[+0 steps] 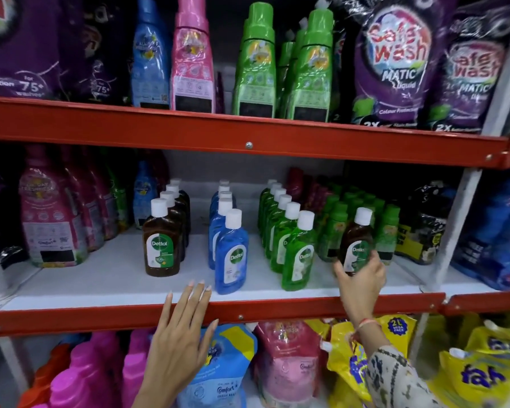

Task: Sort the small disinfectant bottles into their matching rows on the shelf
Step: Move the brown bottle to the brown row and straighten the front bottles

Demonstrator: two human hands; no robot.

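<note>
- Our right hand [361, 278] grasps a stray brown bottle [356, 241] beside the green row [286, 228]; it belongs in the brown row [167, 228].
- Our left hand [183, 328] is released, fingers spread over the shelf [100, 278] edge, probably for balance.

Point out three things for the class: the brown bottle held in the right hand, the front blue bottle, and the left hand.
Held brown bottle [356, 231], head view, on its dark upper body.
Front blue bottle [231, 254], head view, on its label.
Left hand [183, 334], head view, on the back of the hand.

"Dettol" on the brown bottle [161, 245]; "Safe Wash Matic" on the purple pouch [395, 60].
</note>
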